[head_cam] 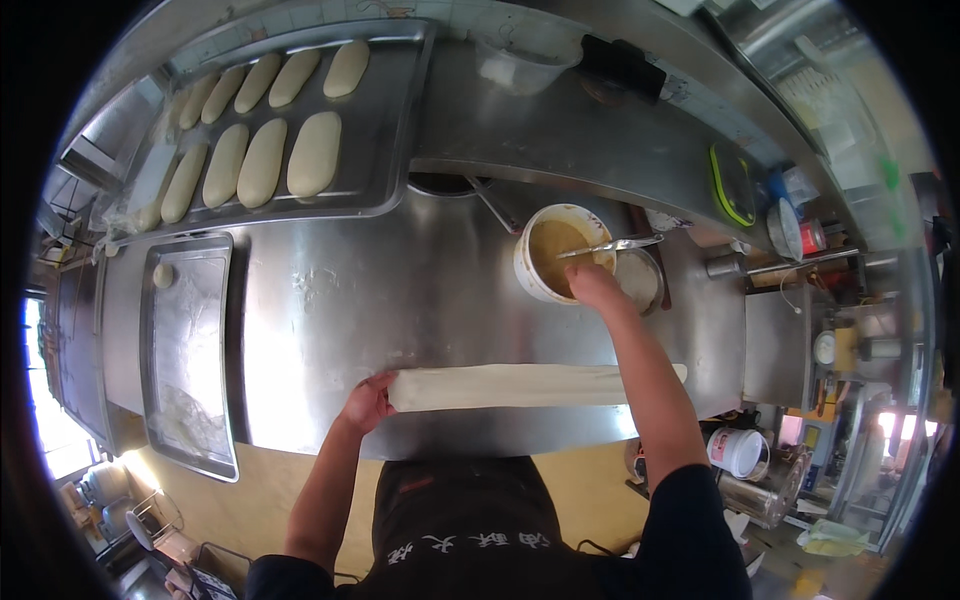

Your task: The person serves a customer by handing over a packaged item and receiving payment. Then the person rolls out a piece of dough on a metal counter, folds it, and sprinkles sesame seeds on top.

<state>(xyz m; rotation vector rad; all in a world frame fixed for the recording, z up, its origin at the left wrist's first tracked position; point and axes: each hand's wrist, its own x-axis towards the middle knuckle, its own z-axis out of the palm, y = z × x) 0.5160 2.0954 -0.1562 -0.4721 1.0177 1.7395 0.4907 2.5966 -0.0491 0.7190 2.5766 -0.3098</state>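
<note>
A long, flat strip of pale dough (510, 387) lies across the steel worktop in front of me. My left hand (367, 403) holds its left end between fingers and thumb. Over the near right rim of a white bucket (525, 279), my right hand (592, 285) reaches in with curled fingers. Thick tan paste (551, 244) fills part of this bucket, and its rim is smeared. A metal utensil (619, 244) rests across the bucket just beyond my right hand. My right fingertips are hidden, so whether they hold anything is unclear. The right forearm passes above the strip's right part.
A large tray (375, 157) of oval dough pieces (315, 154) stands at the back left. Below it, a smaller metal tray (187, 330) holds a small dough ball (163, 275) and plastic film. A bowl of white powder (646, 281) sits right of the bucket, under a raised shelf (562, 135).
</note>
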